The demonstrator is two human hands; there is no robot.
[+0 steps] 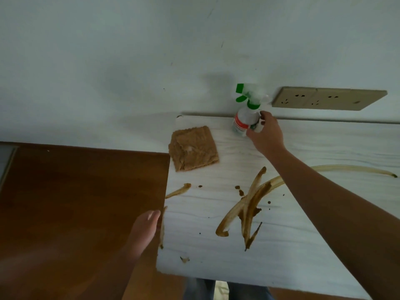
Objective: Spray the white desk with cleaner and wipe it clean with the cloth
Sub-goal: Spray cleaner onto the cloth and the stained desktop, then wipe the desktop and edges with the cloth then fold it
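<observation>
The white desk [303, 245] carries long brown streaks and drops [251, 204] across its middle. A spray bottle [245, 118] with a green trigger and a red-and-white label stands at the desk's back edge by the wall. My right hand [265, 132] reaches to it, fingers curled round the bottle's body. A folded tan cloth [192, 148] lies flat at the back left corner, untouched. My left hand [145, 230] hangs by the desk's left edge, fingers straight, holding nothing.
A beige double wall socket [329, 98] sits on the wall just above the desk's back edge, right of the bottle. Brown wooden floor [75, 202] lies left of the desk. My legs show below the front edge.
</observation>
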